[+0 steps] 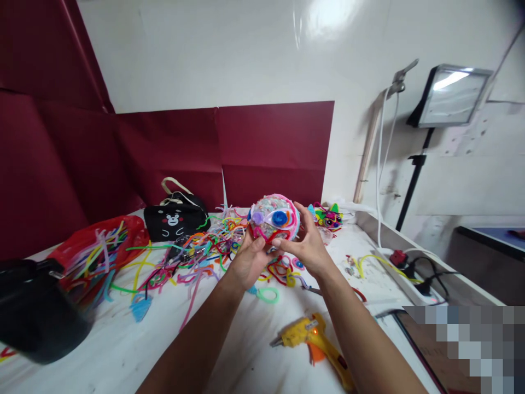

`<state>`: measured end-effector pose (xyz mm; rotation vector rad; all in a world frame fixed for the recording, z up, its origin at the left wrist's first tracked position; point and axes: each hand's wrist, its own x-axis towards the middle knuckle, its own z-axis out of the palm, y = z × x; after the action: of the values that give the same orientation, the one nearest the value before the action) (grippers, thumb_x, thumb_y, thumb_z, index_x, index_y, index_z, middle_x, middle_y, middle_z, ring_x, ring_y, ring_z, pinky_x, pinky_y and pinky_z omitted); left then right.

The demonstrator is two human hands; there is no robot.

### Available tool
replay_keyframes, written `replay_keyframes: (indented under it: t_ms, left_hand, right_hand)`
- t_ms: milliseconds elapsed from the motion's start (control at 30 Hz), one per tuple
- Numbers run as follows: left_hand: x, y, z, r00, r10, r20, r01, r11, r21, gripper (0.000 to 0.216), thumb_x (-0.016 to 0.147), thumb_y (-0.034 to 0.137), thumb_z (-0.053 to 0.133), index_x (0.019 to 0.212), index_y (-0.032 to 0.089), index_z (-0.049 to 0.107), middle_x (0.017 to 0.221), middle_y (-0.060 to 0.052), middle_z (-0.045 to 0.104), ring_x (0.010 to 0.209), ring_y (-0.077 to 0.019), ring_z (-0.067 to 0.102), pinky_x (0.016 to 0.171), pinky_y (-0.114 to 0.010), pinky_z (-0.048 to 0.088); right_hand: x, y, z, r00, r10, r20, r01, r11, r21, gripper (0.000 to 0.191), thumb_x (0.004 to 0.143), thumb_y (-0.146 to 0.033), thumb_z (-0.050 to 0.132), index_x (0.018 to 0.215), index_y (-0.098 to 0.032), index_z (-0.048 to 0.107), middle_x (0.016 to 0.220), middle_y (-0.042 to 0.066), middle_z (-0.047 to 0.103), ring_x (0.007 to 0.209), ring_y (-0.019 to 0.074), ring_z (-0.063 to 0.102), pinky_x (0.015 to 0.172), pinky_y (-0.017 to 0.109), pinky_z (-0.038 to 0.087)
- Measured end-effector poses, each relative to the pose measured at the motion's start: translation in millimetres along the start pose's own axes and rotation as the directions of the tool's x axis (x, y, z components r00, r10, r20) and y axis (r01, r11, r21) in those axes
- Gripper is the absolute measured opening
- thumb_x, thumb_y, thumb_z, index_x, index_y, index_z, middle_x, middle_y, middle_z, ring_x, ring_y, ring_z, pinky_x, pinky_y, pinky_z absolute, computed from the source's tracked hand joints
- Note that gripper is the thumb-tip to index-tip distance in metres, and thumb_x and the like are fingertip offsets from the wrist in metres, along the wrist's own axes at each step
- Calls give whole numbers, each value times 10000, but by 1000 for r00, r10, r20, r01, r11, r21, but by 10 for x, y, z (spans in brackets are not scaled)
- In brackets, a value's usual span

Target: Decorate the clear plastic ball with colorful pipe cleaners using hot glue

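Both hands hold a round decorated ball [274,218] wrapped in coloured pipe cleaners, with a blue disc and a purple pompom on its front. My left hand [248,260] cups it from below, fingers curled round its underside. My right hand [307,244] grips its right side, the thumb pressed along the lower edge and the fingers over the top. The ball is lifted above the white table [123,345], over a heap of loose pipe cleaners [197,251].
A yellow glue gun [315,342] lies near the front edge. A red bag of pipe cleaners [98,249], a black bear-face bag [175,219] and a dark container [33,312] sit on the left. A power strip [414,284] with cables lies right, below a lamp on a stand [451,98].
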<state>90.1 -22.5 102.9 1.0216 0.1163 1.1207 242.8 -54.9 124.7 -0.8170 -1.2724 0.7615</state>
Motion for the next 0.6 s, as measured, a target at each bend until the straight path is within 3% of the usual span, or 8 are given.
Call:
replay_keyframes:
  t_ms: [200, 333, 400, 500, 600]
  left_hand:
    - [45, -63, -27, 991, 14, -130, -23, 998, -66, 644, 796, 221, 793, 1373, 316, 522, 1296, -50, 690, 1176, -260, 657, 1033, -462, 511]
    - [71, -66, -35, 986, -60, -157, 41, 991, -125, 539, 846, 264, 754, 1351, 265, 565, 1276, -82, 704, 1206, -281, 646, 1040, -464, 520]
    - [80, -68, -35, 985, -91, -147, 68, 985, -160, 492, 889, 285, 704, 1358, 230, 568, 1275, -100, 707, 1260, -298, 616, 1059, -492, 509]
    - [88, -80, -31, 984, -100, -147, 66, 974, -219, 481, 923, 265, 651, 1390, 222, 547, 1300, -102, 700, 1317, -296, 579, 1109, -534, 465]
    - [86, -94, -31, 976, -116, -184, 68, 966, -248, 486, 938, 263, 627, 1413, 227, 530, 1298, -107, 704, 1295, -290, 599, 1138, -565, 426]
  right_hand:
    - [-32, 74, 75, 995, -96, 9, 96, 988, -124, 1077, 568, -490, 920, 1457, -230, 372, 1530, 151, 418, 1370, 305, 484, 1174, 449, 375]
    - [-50, 36, -32, 994, -48, 94, 63, 985, -163, 1064, 598, -482, 909, 1476, -247, 355, 1541, 152, 433, 1367, 304, 498, 1139, 465, 403]
    - [-102, -20, -156, 993, -20, 117, 48, 969, -241, 944, 632, -473, 887, 1425, -243, 430, 1496, 149, 498, 1329, 304, 535, 1101, 464, 432]
    - [-311, -131, -375, 995, 54, 88, -4, 869, -495, 609, 725, -455, 804, 1244, -220, 590, 1292, 138, 650, 1146, 298, 638, 958, 447, 502]
    - [-690, -227, -534, 964, 224, 140, -39, 644, -764, 316, 839, -373, 679, 1097, -191, 664, 1033, 110, 724, 943, 265, 677, 837, 399, 506]
